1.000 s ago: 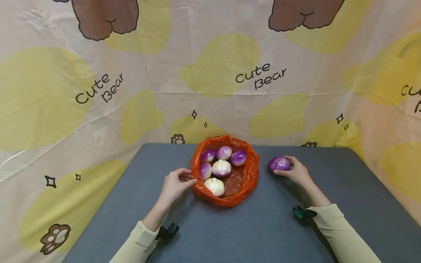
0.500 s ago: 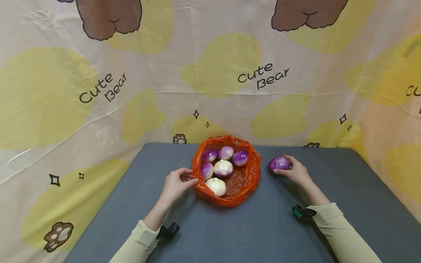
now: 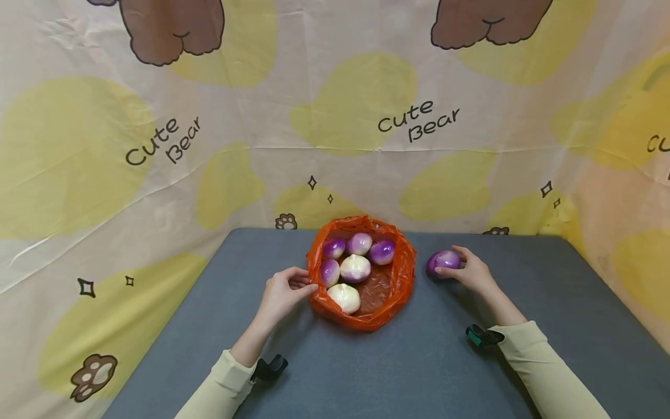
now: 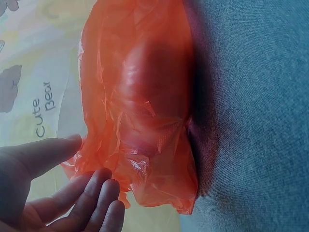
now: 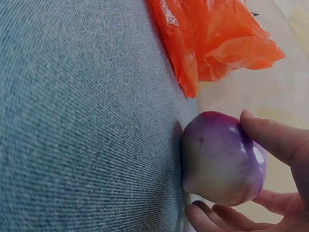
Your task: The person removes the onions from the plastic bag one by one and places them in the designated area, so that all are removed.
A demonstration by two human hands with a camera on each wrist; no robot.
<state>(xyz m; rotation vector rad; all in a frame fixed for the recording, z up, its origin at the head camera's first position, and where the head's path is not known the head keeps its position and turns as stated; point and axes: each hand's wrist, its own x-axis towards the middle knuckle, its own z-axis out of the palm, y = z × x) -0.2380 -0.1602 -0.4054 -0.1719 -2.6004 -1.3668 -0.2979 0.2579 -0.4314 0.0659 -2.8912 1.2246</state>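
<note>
An orange-red plastic bag [image 3: 399,294] stands wide-mouthed on the table with its rim rolled down. Inside it lie several purple-and-white onions, among them a pale one [image 3: 344,298] near the front and a whitish-purple one [image 3: 355,268] in the middle. My left hand [image 3: 282,294] pinches the bag's left rim between thumb and fingers; the left wrist view shows the thumb [image 4: 53,152] on the bag's edge. To the right of the bag, my right hand [image 3: 473,272] grips a purple onion [image 5: 219,157], thumb on one side and fingers on the other. That onion rests on the table.
The grey cloth-covered table [image 3: 392,372] ends at a printed curtain [image 3: 345,105] behind it. A dark strap [image 3: 269,368] is on the left wrist and another strap [image 3: 483,337] on the right. A gap of table separates the bag from the held onion.
Hardly anything differs: the head view has shifted slightly. Both hands keep their places, the left on the bag's rim and the right around the onion.
</note>
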